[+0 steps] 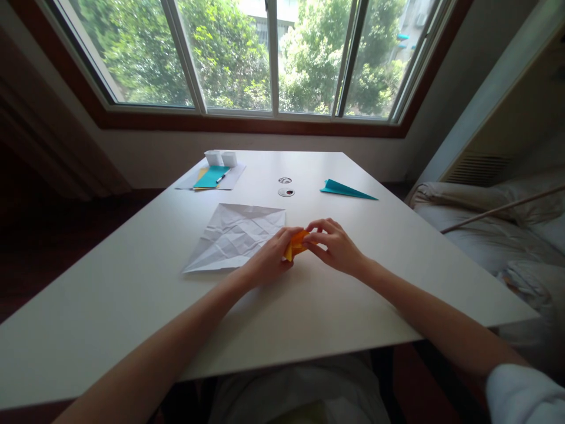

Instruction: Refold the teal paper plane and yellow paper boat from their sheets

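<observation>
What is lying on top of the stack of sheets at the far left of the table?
On the stack of sheets lies a teal sheet with a pen across it; a yellow edge peeks out beneath. Two small white boxes stand at its far end. Whatever else the teal sheet covers is hidden.

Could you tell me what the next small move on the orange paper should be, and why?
Probably press the fold flat: both the left hand and right hand pinch the small folded orange paper just above the white table, beside the creased white sheet.
</observation>
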Motion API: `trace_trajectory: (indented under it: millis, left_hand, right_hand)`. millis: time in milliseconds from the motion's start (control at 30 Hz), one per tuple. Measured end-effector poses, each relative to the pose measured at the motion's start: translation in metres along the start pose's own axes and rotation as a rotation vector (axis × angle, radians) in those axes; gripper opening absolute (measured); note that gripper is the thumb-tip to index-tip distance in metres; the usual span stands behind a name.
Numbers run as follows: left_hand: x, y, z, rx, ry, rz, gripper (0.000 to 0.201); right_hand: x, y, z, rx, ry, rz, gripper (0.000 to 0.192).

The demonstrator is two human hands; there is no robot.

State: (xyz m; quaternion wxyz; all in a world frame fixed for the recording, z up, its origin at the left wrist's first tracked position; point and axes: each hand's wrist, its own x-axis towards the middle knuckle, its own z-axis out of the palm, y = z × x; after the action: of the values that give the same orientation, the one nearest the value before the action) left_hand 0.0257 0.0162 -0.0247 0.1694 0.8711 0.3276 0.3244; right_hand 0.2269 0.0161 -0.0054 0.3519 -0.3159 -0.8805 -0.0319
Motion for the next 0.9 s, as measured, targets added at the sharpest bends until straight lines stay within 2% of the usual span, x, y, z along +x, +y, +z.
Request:
trace_trajectory:
  millis: [233,467,667,900]
  left_hand:
    - [0.0006,-0.0012,-0.0011,-0.016,0.001,-0.003,0.061]
    - [0.0023,0.0007,-0.0034,-0.016,-0.054,0.039,0.067]
    - [0.0035,-0.0003,-0.0025,-0.032,-0.062,0.03,0.07]
    - [0.0028,-0.0016,0.0016,-0.086,-0.07,-0.029,0.063]
  right_hand:
    - [0.001,0.001,-0.0025,-0.048,-0.011,-0.019,0.014]
    - [0.0042,0.0004,-0.0021,-0.028,-0.024,0.019,0.012]
    - [0.0066,0.001,-0.0034,-0.08,-0.014,-0.008,0.015]
    - [0.0074,0.0036,-0.0003,-0.163,-0.062,-0.059,0.018]
